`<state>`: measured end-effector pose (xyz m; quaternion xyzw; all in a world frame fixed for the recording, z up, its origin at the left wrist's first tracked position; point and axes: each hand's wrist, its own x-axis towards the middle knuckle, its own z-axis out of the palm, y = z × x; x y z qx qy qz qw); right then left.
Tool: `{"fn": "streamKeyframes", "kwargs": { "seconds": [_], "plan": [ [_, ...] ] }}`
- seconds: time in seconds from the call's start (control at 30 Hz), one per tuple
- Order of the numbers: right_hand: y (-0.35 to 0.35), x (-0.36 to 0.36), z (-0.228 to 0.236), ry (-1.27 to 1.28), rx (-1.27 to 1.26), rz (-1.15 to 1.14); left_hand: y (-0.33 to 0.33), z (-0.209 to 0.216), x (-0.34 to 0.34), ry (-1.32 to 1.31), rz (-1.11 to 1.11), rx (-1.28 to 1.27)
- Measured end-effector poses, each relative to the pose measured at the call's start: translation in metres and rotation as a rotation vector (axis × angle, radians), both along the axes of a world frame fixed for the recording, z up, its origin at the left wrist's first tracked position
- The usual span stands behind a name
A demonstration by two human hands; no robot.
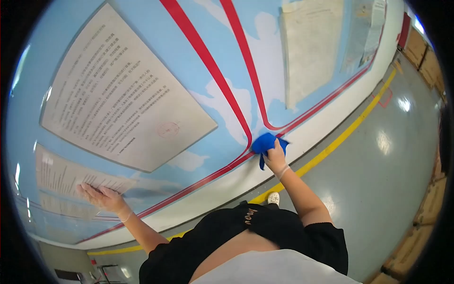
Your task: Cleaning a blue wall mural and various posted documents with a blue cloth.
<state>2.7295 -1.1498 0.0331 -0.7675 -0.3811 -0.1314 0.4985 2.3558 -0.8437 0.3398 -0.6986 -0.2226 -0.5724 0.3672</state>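
Note:
My right hand (pixel 275 158), in a thin clear glove, grips a bunched blue cloth (pixel 265 143). The cloth presses against the light blue wall board (pixel 189 113), where two red border lines come together near its lower edge. A corner of the cloth hangs down below my fingers. Out to the left, my left hand (pixel 103 198), gloved the same way, has its fingers stretched out over a white printed sheet (pixel 71 175) on the board. It holds nothing; whether the fingertips touch the sheet I cannot tell.
A large printed notice (pixel 118 94) with a round red stamp is on the board, and a yellowish sheet (pixel 312 52) is at the upper right. Below runs a white wall strip (pixel 203 189). A yellow line (pixel 326 154) marks the grey floor (pixel 369 189). Brown boxes (pixel 428 203) line the right side.

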Motion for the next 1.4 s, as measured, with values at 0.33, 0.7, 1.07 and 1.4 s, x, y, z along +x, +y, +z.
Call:
{"fn": "streamKeyframes", "kwargs": {
  "seconds": [0.33, 0.7, 1.07, 1.4],
  "plan": [
    [-0.026, 0.016, 0.162, -0.147, 0.154, 0.204, -0.124, -0.023, 0.166, 0.187, -0.546, 0.142],
    [0.052, 0.053, 0.418, -0.947, 0.715, -0.158, -0.186, -0.100, 0.293, 0.442, -0.193, -0.246],
    [0.002, 0.060, 0.135, -1.037, 0.106, 0.232, -0.192, -0.146, 0.230, 0.360, -0.779, -0.305],
    [-0.174, 0.217, 0.085, -0.557, -0.294, 0.163, -0.281, -0.127, 0.317, 0.628, -0.416, -0.490]
  ]
}}
